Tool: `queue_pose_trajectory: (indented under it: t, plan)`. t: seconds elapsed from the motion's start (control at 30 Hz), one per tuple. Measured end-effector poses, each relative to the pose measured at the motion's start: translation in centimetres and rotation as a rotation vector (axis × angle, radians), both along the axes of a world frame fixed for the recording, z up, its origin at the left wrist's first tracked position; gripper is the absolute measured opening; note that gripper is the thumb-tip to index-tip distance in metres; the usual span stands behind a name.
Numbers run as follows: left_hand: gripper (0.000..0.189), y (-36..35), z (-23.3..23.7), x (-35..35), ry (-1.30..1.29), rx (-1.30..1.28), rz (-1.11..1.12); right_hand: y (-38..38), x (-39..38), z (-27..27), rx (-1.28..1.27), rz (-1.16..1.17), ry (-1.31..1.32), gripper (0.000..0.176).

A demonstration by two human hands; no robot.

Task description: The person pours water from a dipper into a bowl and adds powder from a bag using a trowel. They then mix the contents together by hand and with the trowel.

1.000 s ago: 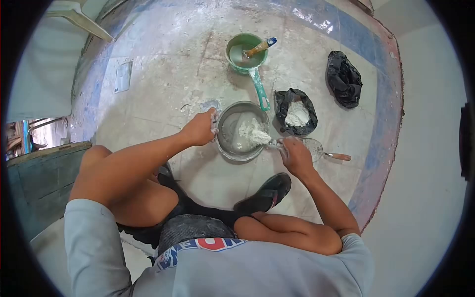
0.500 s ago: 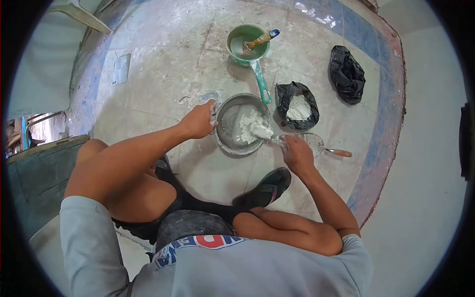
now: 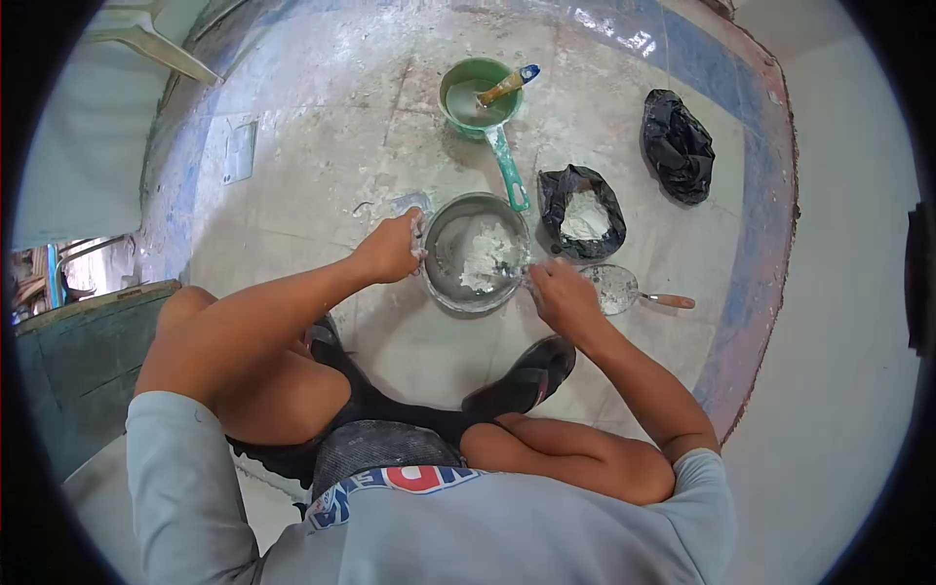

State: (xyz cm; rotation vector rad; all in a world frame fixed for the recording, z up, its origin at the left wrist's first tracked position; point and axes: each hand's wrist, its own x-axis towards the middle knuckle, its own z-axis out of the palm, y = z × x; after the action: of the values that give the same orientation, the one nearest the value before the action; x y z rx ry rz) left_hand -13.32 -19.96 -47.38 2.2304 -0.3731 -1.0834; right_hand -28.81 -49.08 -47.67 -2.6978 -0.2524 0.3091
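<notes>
A round grey metal bowl (image 3: pixel 450 292) sits on the floor in front of me, with a heap of white powder (image 3: pixel 487 252) inside, towards its right. At its left rim, my left hand (image 3: pixel 392 248) is closed on the edge, its fingers smeared white. My right hand (image 3: pixel 565 295) is closed round the handle of a spoon (image 3: pixel 509 270) at the right rim. The spoon's head is down in the powder and partly hidden. Just beyond the right hand stands a black plastic bag (image 3: pixel 554 200), its mouth rolled open, with white powder (image 3: pixel 587 216) in it.
A green dipper (image 3: pixel 502 161) with pale liquid and a paintbrush (image 3: pixel 507 86) stands beyond the bowl. A trowel (image 3: pixel 616 289) with an orange handle lies right of my right hand. Another black bag (image 3: pixel 678 146) is farther right. My sandalled foot (image 3: pixel 526 375) is near the bowl.
The spoon, heaped with powder before, has gone down into the bowl, and the powder there is spread differently. My right hand has moved left and slightly down. My left hand stays on the rim.
</notes>
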Motion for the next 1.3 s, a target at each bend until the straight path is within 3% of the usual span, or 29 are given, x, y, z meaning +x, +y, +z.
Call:
queue_pose_trajectory:
  t: [0.23, 0.37, 0.47, 0.53, 0.57, 0.7, 0.9, 0.93, 1.17, 1.23, 1.3]
  plan:
    - [0.037, -0.2, 0.3, 0.1, 0.047, -0.009, 0.03, -0.3, 2.8, -0.5, -0.071, 0.045, -0.227, 0.012]
    - [0.041, 0.3, -0.7, 0.1, -0.057, -0.004, -0.036, -0.6, 2.8, 0.1, -0.171, 0.148, -0.336, 0.013]
    - [0.044, 0.4, -0.8, -0.1, -0.078, 0.019, -0.029, -2.1, 2.1, -0.7, -0.011, -0.01, -0.43, 0.013]
    - [0.035, 0.3, -0.7, -0.1, -0.049, -0.023, -0.036, -3.7, 1.2, 0.7, 0.006, -0.095, -0.291, 0.017]
    - [0.044, 0.3, -0.6, -0.1, 0.021, -0.007, 0.037, -4.6, 0.5, 1.1, 0.027, -0.184, -0.303, 0.02]
    - [0.044, 0.4, -1.5, 0.0, 0.017, -0.024, 0.03, -8.4, -2.6, 0.0, 0.141, -0.491, -0.291, 0.026]
    - [0.043, -0.1, 0.1, 0.0, 0.076, -0.002, 0.068, -14.5, -4.2, -0.8, -0.065, -0.636, -0.178, 0.022]
    - [0.042, 0.3, -0.8, 0.0, -0.032, -0.005, 0.002, -14.9, -4.1, -1.0, -0.088, -0.638, -0.18, 0.02]
    - [0.037, 0.8, -1.9, -0.1, 0.027, -0.058, 0.006, -14.6, -2.6, -2.4, -0.147, -0.629, -0.055, 0.022]
    - [0.036, 1.0, -2.3, 0.0, -0.022, -0.044, -0.033, -14.3, -2.0, -3.0, -0.135, -0.631, -0.069, 0.022]
    - [0.037, 0.9, -2.0, -0.1, 0.002, -0.031, -0.02, -14.0, -1.5, -3.8, 0.04, -0.7, -0.017, 0.021]
